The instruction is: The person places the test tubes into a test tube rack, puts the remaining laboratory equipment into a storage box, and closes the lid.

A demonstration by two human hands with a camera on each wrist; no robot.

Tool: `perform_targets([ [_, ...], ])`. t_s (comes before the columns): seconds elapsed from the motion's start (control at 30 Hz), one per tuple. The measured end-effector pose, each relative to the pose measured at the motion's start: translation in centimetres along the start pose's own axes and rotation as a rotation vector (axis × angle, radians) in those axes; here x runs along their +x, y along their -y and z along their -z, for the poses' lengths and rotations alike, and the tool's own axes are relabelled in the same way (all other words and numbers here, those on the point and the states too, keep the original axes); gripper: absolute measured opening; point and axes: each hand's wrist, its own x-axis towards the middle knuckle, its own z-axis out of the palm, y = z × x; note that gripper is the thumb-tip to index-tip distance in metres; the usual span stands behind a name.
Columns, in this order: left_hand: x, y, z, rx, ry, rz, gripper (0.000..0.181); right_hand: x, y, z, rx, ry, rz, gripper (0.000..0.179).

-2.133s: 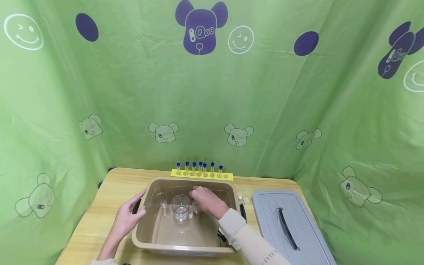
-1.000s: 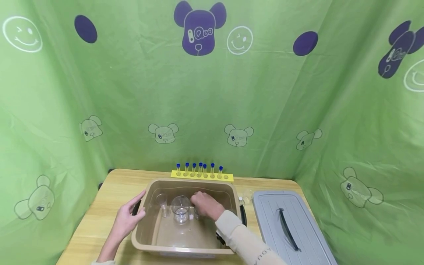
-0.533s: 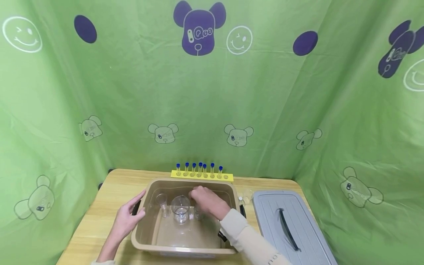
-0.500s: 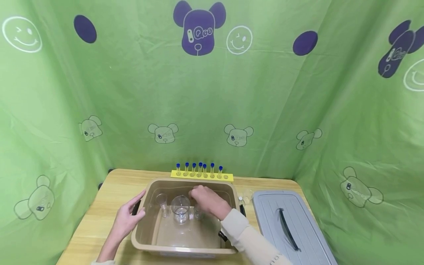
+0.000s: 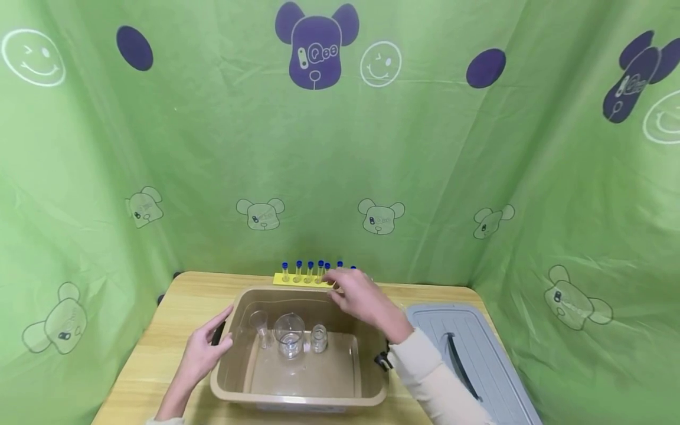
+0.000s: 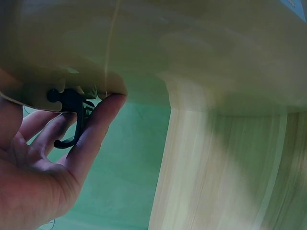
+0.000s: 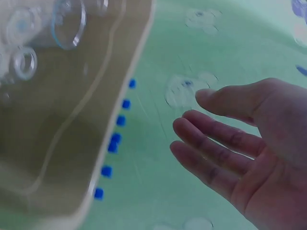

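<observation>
Inside the brown plastic storage bin [image 5: 297,400] stand a flared clear glass [image 5: 259,321], a beaker [image 5: 289,348] and a small glass bottle [image 5: 319,339] in a row. My left hand [image 5: 202,348] rests at the bin's left rim beside the black latch handle [image 6: 72,115], its fingers extended and the tips touching the rim. My right hand [image 5: 366,300] hovers over the bin's back right rim with nothing in it, fingers loosely bent and apart from the thumb. It hides part of a yellow rack [image 5: 287,280] of blue-capped tubes [image 5: 298,270].
A grey lid [image 5: 446,319] with a black handle lies on the wooden table [image 5: 159,330] right of the bin. A green patterned curtain [image 5: 319,147] surrounds the table at the back and sides.
My right hand has let go of the small glass bottle inside the bin and risen up and right, over the back rim. The bottle stands right of the beaker. The left hand has stayed put.
</observation>
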Motion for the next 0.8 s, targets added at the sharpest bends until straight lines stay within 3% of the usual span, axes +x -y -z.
perform_targets([
  [0.13, 0.0, -0.1, 0.0, 0.003, 0.0, -0.003, 0.062, -0.8, -1.6, 1.8, 0.031, -0.081, -0.025, 0.029],
  [0.33, 0.0, 0.0, 0.0, 0.0, 0.005, 0.001, 0.063, -2.3, -4.4, 2.9, 0.016, -0.136, -0.066, 0.029],
  [0.57, 0.1, 0.3, -0.1, 0.008, 0.004, 0.002, 0.064, -4.1, -7.9, 1.9, -0.007, -0.159, -0.135, 0.03],
  [0.8, 0.1, 0.2, 0.0, 0.007, 0.009, 0.009, 0.064, -5.9, -10.9, -0.3, -0.002, -0.11, -0.214, 0.033],
])
